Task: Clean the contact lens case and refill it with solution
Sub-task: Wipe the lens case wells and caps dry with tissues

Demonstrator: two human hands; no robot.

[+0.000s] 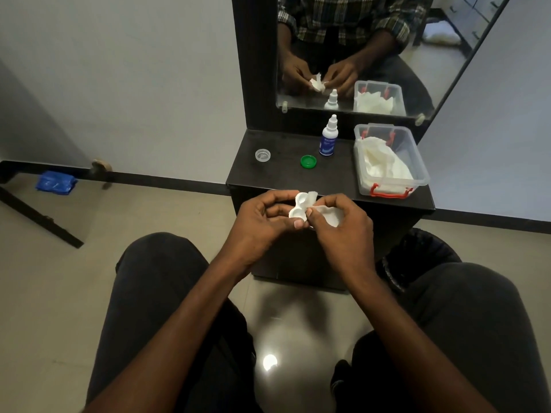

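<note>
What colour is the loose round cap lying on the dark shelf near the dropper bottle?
Green cap, clearest in the head view.

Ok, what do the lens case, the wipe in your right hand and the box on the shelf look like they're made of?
Lens case: seemingly hard white plastic, smooth and moulded, with two round wells. Wipe: probably tissue or thin cloth, white, crumpled and soft-edged; cannot tell which. Box: clear plastic, since the white tissues inside show through its walls, with red clips.

White plastic lens case (298, 208), soft crumpled tissue (328, 214), clear plastic tub (417, 162), matt dark shelf (286, 177), glossy floor tiles (268, 338).
</note>
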